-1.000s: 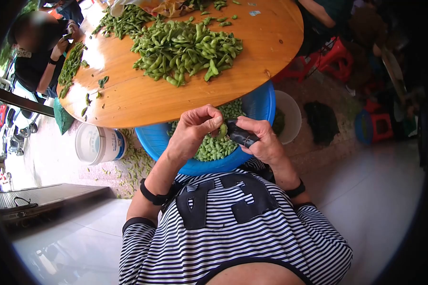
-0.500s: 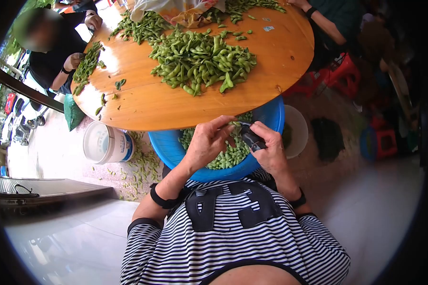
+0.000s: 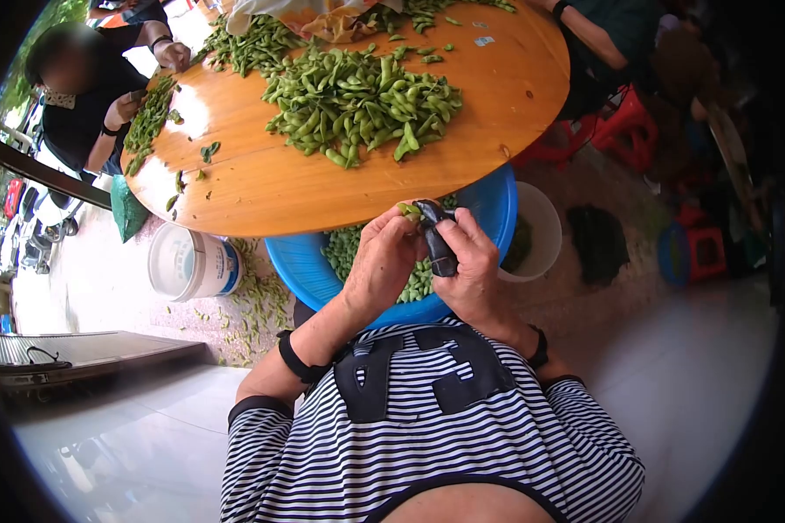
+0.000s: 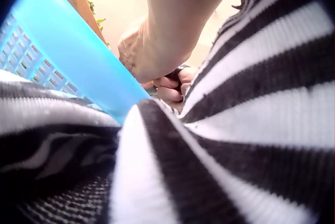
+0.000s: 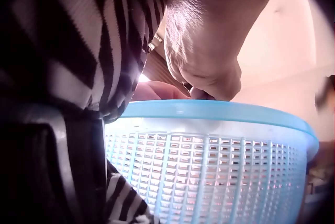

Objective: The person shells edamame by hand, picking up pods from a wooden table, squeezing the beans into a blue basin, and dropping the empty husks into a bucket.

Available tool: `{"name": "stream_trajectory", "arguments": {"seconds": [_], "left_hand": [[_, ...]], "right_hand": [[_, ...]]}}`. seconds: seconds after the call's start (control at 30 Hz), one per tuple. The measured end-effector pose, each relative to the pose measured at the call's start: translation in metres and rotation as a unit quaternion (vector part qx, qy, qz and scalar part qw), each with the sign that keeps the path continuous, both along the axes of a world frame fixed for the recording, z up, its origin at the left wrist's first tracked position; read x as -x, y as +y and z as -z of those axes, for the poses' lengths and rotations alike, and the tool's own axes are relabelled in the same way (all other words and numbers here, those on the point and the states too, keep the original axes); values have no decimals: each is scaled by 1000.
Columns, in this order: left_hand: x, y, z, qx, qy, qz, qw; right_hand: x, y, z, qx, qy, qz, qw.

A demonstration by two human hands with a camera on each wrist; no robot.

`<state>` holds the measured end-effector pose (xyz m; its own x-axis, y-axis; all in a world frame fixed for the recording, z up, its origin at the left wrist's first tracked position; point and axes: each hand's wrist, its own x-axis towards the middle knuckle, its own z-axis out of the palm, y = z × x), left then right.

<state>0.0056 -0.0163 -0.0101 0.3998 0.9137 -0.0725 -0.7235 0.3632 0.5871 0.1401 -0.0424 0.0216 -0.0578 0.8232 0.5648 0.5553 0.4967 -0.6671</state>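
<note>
at the left of the head view a white bucket [image 3: 192, 266] stands on the floor, with the wooden table [image 3: 270, 209] next and a heap of green pods [image 3: 362, 105] on it. under the near edge of the table sits the blue basket [image 3: 303, 277], loose green beans [image 3: 344, 248] in it; the right wrist view shows its latticed wall below the hands. over the basket comes the left hand [image 3: 384, 260], pinching one green pod [image 3: 407, 212] between thumb and fingers, so this grip is on the pod and the left is the nearer hand. the pod sits at the far tips of that grip, away from the shirt; its long axis seems to slant a little down to the right, though fingers hide part of it. just right of the pod is the upper end of a dark thing [image 3: 443, 248], long and running down and rightward toward the person; whether the two touch i cannot tell, nor what the dark thing is. the right hand [image 3: 473, 270] has its fingers curled round it, so the pod lies up and to the left of this second grip. farther right stands a pale tub [image 3: 542, 228].
</note>
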Motion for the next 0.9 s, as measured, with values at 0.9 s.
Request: {"name": "stream_trajectory", "arguments": {"seconds": [0.9], "left_hand": [[62,37,-50,-337,642,-107,680]], "right_hand": [[-149,-5,-13,118,-144,315,931]]}}
